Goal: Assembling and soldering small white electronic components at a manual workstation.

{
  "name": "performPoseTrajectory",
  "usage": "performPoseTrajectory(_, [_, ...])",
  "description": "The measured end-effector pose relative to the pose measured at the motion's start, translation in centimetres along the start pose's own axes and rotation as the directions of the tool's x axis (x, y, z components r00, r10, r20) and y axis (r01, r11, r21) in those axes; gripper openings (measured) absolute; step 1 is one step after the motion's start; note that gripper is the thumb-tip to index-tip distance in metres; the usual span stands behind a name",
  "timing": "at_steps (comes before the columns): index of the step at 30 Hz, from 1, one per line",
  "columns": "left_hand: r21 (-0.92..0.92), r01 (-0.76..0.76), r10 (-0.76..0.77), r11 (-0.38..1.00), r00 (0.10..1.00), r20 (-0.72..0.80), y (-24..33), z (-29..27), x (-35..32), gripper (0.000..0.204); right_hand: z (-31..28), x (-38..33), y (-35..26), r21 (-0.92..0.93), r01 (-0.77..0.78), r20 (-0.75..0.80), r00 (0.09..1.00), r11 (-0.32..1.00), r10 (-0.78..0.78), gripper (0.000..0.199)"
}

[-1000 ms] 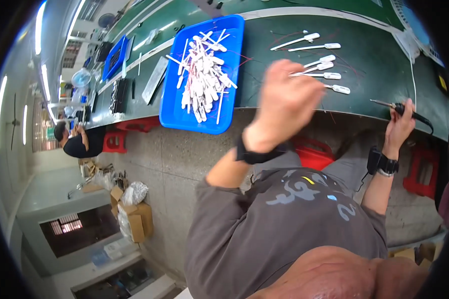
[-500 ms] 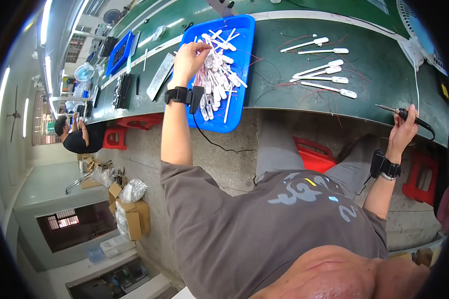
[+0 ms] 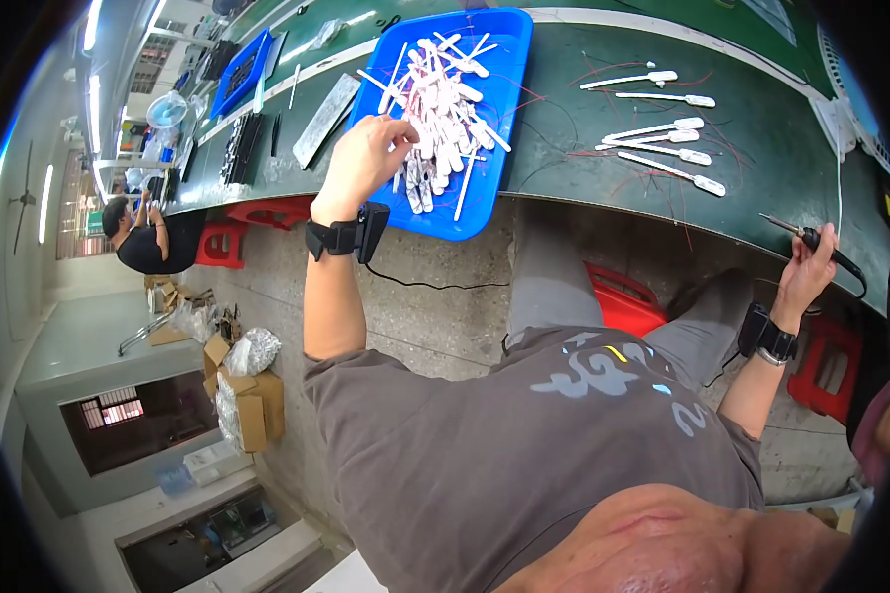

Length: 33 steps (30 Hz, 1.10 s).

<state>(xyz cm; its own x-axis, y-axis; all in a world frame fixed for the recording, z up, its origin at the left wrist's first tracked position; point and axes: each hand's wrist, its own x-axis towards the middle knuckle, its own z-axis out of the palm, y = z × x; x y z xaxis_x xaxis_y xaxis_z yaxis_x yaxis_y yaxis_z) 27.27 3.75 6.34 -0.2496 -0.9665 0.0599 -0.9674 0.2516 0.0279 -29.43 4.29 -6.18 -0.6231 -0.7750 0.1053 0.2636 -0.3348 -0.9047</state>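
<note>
Over the near left part of a blue tray [image 3: 482, 212] is my left hand [image 3: 361, 163], its fingers curled together. Whether something small is between its fingertips I cannot make out. A heap of white stick-like parts [image 3: 443, 119] with broad flat ends and thin red wires fills the tray. At the right, my right hand [image 3: 809, 269] is closed around the dark handle of a soldering iron [image 3: 811, 238], whose metal tip points left over the table edge. Between the hands, several similar white parts [image 3: 667, 156] lie in a loose row on the green table [image 3: 564, 128], trailing thin wires.
Left of the tray lie a flat grey metal bar [image 3: 326, 121] and a row of black pieces [image 3: 239, 148]. Another blue tray [image 3: 239, 74] stands farther left, near a seated person [image 3: 143, 237]. A fan [image 3: 850, 89] is at the far right. Red stools [image 3: 623, 296] stand below the table.
My left hand has drawn back toward me and left across the tray, off the middle of the heap. My right hand still holds the soldering iron in about the same place. The view has shifted slightly.
</note>
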Motion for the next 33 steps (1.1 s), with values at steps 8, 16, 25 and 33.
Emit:
performPoseTrajectory(8, [-0.101,0.038,-0.037,0.994,0.999,0.004,0.2,1.7,-1.1,0.023,0.0,0.1,0.3,0.009,0.013,0.018,1.000,1.000,-0.013,0.020])
performPoseTrajectory(16, [-0.065,-0.161,0.155,0.985,0.984,-0.085,0.7,2.2,-0.3,0.025,-0.5,0.4,0.7,0.027,0.014,0.052,0.999,1.000,-0.015,0.019])
performPoseTrajectory(25, [-0.243,-0.247,0.188,0.938,0.952,-0.243,-1.2,1.7,0.5,0.021,-0.7,0.7,0.8,0.038,0.014,0.095,0.995,0.999,-0.017,0.018])
performPoseTrajectory(33, [-0.920,-0.154,-0.408,0.360,0.861,-0.304,-3.8,-0.6,1.9,0.019,-0.9,0.4,0.6,0.060,-0.005,0.097,0.995,0.998,-0.001,0.019])
